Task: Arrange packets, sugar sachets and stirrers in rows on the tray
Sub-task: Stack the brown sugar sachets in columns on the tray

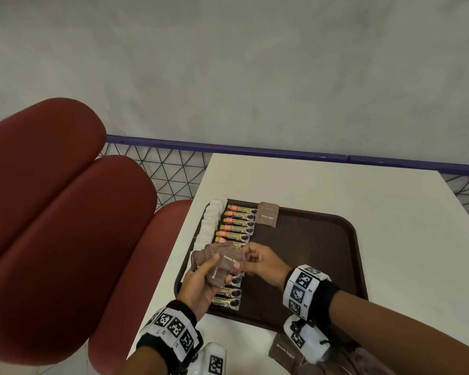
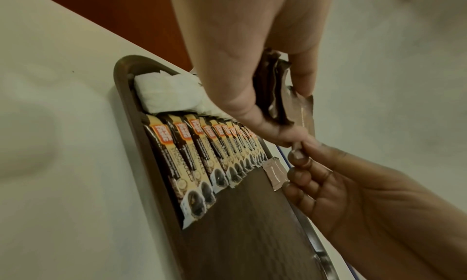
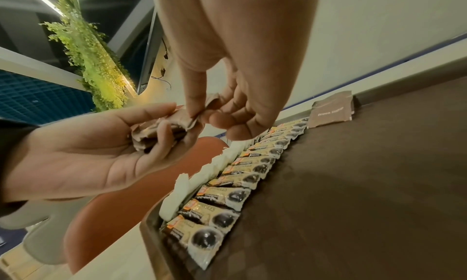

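Observation:
A dark brown tray (image 1: 322,239) lies on the white table. Along its left side run a row of white sachets (image 1: 210,220) and a row of coffee granule packets (image 1: 237,226). One brown sugar sachet (image 1: 267,214) lies flat at the tray's far edge. My left hand (image 1: 201,280) grips a bunch of brown sugar sachets (image 1: 222,262) above the packet row. My right hand (image 1: 255,259) pinches the edge of one sachet in that bunch between thumb and forefinger (image 2: 297,154). The wrist views show the same pinch (image 3: 194,114), with the packet row (image 3: 235,194) below.
More brown sugar sachets (image 1: 284,353) lie on the table's near edge, by my right forearm. A red padded seat (image 1: 52,226) stands to the left of the table. A blue rail with wire mesh (image 1: 173,169) runs behind it. The tray's right half is bare.

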`<act>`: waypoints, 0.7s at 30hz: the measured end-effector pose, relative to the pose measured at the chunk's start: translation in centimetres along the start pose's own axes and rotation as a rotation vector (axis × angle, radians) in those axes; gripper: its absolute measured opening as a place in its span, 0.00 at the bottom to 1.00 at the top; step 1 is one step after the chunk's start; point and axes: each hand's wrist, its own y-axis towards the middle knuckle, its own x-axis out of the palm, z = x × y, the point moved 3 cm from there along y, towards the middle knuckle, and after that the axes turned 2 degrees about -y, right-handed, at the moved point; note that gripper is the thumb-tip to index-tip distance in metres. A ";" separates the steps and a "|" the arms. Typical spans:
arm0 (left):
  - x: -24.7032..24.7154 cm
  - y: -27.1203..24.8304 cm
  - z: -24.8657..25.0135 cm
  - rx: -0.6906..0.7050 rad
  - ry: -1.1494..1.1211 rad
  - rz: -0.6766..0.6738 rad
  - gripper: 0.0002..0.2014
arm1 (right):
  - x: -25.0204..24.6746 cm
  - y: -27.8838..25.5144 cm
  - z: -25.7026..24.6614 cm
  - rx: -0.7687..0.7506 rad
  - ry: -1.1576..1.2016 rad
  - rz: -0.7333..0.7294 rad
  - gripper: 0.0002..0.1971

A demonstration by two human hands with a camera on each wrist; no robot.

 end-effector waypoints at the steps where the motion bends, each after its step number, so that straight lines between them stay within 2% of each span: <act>1: -0.1 0.0 0.1 -0.001 -0.009 0.004 0.15 | 0.0 0.0 -0.1 0.001 0.000 -0.009 0.11; 9: -0.6 0.7 0.2 0.020 0.020 0.049 0.15 | -1.2 0.4 -0.7 0.054 -0.061 0.014 0.09; 11: -0.9 0.9 0.5 0.030 0.018 0.066 0.15 | -2.5 1.2 -0.6 0.060 -0.121 0.099 0.09; 14: -1.8 1.2 1.0 0.052 0.046 0.097 0.17 | -6.0 2.5 -0.2 0.114 -0.317 0.344 0.10; 16: -2.3 1.2 1.2 0.059 0.068 0.102 0.18 | -8.3 3.2 0.1 0.197 -0.411 0.467 0.06; 17: -2.6 1.2 1.3 0.061 0.079 0.098 0.18 | -9.3 3.5 0.4 0.240 -0.428 0.499 0.03; 21: -3.3 1.4 1.5 0.064 0.124 0.074 0.17 | -10.9 4.9 0.9 0.357 -0.433 0.529 0.05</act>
